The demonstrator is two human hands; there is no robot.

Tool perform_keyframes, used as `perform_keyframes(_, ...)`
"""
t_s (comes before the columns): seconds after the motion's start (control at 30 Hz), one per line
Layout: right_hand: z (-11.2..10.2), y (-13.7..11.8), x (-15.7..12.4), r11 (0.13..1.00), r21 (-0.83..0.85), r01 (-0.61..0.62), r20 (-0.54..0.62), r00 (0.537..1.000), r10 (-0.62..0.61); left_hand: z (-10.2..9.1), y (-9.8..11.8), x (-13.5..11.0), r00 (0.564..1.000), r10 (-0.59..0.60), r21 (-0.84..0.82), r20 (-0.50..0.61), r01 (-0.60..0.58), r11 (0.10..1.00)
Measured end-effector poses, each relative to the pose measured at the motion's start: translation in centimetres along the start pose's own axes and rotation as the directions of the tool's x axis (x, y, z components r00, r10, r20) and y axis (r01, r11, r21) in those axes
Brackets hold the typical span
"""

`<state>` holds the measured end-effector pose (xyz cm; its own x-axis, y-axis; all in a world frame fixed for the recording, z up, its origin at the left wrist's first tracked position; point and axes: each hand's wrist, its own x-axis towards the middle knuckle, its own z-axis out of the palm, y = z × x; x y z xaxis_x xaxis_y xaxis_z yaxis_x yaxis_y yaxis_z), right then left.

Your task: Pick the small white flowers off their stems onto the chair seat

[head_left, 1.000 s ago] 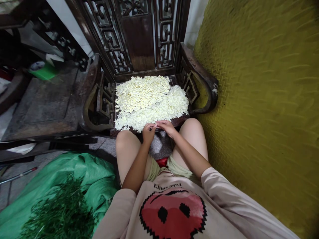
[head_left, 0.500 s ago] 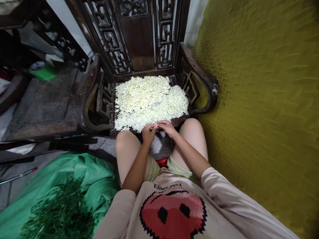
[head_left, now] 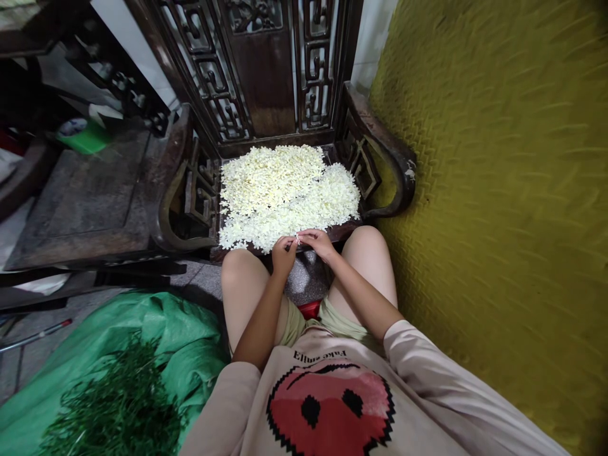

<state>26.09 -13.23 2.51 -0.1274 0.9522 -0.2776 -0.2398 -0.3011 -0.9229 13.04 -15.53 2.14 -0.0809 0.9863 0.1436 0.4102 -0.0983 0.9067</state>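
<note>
At the front edge of a dark, carved-wood armchair, a bare left hand and bare right hand meet, fingertips pinching a tiny white piece, perhaps a blossom, that a loosened grip could drop. A brushing wrist could spill the ruffled mat of small, soft-looking cream-white blossoms heaped across the chair, before its tall, angular-latticed wooden back.
</note>
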Motion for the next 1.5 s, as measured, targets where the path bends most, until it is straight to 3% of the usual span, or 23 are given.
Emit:
perform_keyframes(0.17,-0.2,0.0,0.1,0.997,-0.066,0.039,-0.009,0.999,-0.040,0.3,-0.1,0.0,0.999,-0.040,-0.109,0.010,0.040,0.993)
perform_keyframes(0.4,-0.3,0.3,0.3,0.996,-0.071,0.054,0.008,0.999,-0.053,0.2,-0.2,0.0,1.000,0.005,-0.070,0.007,-0.005,0.998)
perform_keyframes(0.83,-0.2,-0.2,0.1,0.993,-0.013,-0.120,0.050,0.991,0.120,0.6,0.4,-0.4,0.992,-0.105,-0.127,-0.071,0.095,0.987)
perform_keyframes(1.07,-0.2,-0.1,0.0,0.993,-0.043,-0.107,0.093,0.990,0.110,0.8,0.6,-0.5,0.989,-0.130,-0.117,-0.072,0.121,0.986)
perform_keyframes(1.23,-0.1,0.2,0.0,0.991,-0.085,-0.101,0.068,0.992,0.107,0.8,0.6,-0.2,0.986,-0.164,-0.075,-0.034,0.162,0.984)
perform_keyframes(1.5,0.7,0.7,-0.1,0.976,0.002,-0.216,-0.044,0.975,0.216,1.8,0.4,0.1,0.969,-0.249,-0.218,0.001,0.243,0.945)
